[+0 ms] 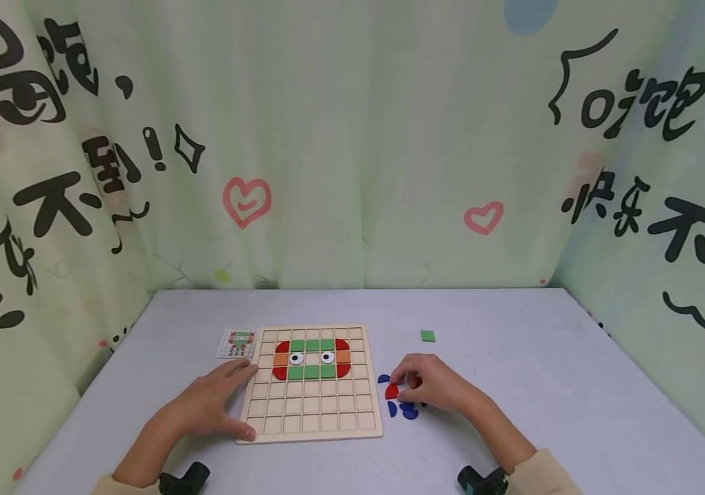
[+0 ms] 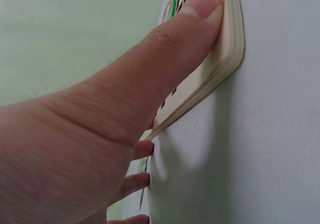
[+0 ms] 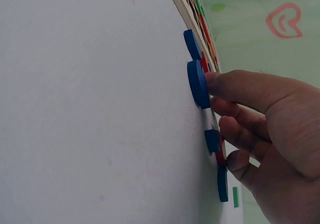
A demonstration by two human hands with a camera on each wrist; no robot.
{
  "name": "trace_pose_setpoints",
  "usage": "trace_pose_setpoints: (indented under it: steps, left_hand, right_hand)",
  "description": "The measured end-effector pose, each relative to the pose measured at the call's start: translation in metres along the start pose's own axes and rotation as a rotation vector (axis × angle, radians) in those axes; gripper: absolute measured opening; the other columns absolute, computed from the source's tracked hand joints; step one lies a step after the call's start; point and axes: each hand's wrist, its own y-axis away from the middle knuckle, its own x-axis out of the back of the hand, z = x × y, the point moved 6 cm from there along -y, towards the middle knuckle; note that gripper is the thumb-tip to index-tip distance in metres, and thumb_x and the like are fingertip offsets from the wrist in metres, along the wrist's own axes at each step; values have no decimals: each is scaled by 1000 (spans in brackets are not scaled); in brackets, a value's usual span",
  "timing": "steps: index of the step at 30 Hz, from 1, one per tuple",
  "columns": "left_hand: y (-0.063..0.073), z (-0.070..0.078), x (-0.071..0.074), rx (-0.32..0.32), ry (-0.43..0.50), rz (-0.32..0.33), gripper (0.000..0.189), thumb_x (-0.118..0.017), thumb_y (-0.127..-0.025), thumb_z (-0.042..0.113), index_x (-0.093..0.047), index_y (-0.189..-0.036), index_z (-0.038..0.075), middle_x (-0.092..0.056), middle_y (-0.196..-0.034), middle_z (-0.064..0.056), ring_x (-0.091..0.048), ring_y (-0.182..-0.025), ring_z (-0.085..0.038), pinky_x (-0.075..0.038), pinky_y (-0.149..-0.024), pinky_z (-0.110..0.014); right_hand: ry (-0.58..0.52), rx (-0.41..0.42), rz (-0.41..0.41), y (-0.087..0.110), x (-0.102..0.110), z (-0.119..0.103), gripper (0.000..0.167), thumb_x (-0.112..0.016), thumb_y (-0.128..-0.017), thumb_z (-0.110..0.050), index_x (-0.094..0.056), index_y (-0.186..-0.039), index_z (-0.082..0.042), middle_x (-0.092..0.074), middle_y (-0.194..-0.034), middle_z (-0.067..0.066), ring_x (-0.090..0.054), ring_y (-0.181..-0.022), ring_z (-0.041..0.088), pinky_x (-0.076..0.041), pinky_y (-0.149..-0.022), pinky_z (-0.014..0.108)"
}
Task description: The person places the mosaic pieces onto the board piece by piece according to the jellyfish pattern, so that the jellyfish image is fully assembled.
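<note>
In the head view my left hand holds the left edge of a wooden grid board, fingers at its upper left side. The thumb presses on the near left corner. Set on the board are red, orange and green pieces and two round eye pieces, forming a face. My right hand, fingers bent, pinches a red rounded piece between thumb and forefinger to the right of the board. Blue half-round pieces lie around these fingertips; the hand partly hides others, including another red piece.
A picture card showing a blocky figure lies against the board's upper left side. One green square lies farther back on the white table. Printed curtains enclose the table at the back and sides.
</note>
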Motion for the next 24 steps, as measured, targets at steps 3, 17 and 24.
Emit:
trace_pose_setpoints:
  steps: [3, 17, 24]
  left_hand:
    - [1, -1, -1, -5, -2, 4, 111, -84, -57, 62, -42, -145, 10, -37, -151, -17, -37, -137, -42, -36, -101, -64]
    - [2, 0, 1, -14, -4, 24, 110, -82, -57, 64, -42, -145, 10, -37, -151, -17, -38, -137, -42, -37, -100, -64]
    - [1, 0, 2, -34, -7, 29, 110, -82, -58, 64, -43, -145, 9, -38, -150, -18, -38, -136, -42, -38, -100, -62]
  right_hand:
    - [-6, 11, -1, -2, -1, 0, 17, -78, -81, -16, -72, -96, -16, -62, -89, -5, -51, -74, 11, -46, -62, 20]
    - [-17, 85, 0, -19, -12, -24, 16, -77, -81, -15, -71, -96, -18, -64, -91, -6, -54, -77, 10, -47, -66, 20]
    - [-13, 114, -12, -30, -21, -39, 15, -75, -82, -15, -70, -95, -18, -64, -91, -4, -54, -75, 9, -46, -66, 20]
